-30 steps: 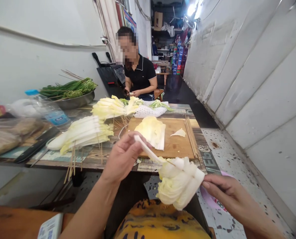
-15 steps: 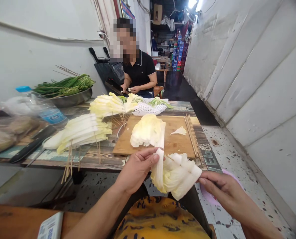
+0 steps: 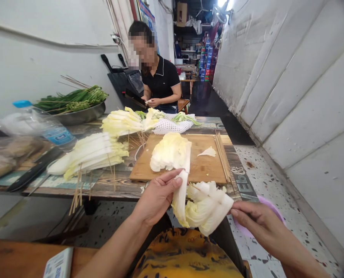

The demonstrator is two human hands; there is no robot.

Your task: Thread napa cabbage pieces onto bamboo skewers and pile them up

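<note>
The two hands work in the gap between the near edge of the tabletop (image 3: 116,187) and the person's lap, clear of the wood. The left hand (image 3: 157,197) has its grip pinched on one cabbage leaf (image 3: 180,197), thumb on top, the leaf hanging down. The right hand (image 3: 254,220) has its grip closed on the stalk end of the cabbage bundle (image 3: 209,208), which floats in mid-air just beside that leaf. A thin stick tip pokes out of the bundle's top; the rest is buried in the leaves.

One cutting board (image 3: 206,168) lies close to the near edge, with open wood on its right half. On it sit one heap of cut cabbage (image 3: 170,152) and one small scrap (image 3: 208,152). A row of bare skewers (image 3: 222,154), too many to count, lies along its right side. Two piles of skewered cabbage (image 3: 87,154) lie to the left, sticks overhanging the edge. One co-worker (image 3: 161,83) sits at the far end, hands partly hidden. A bottle (image 3: 48,129) is half lost behind plastic bags.
</note>
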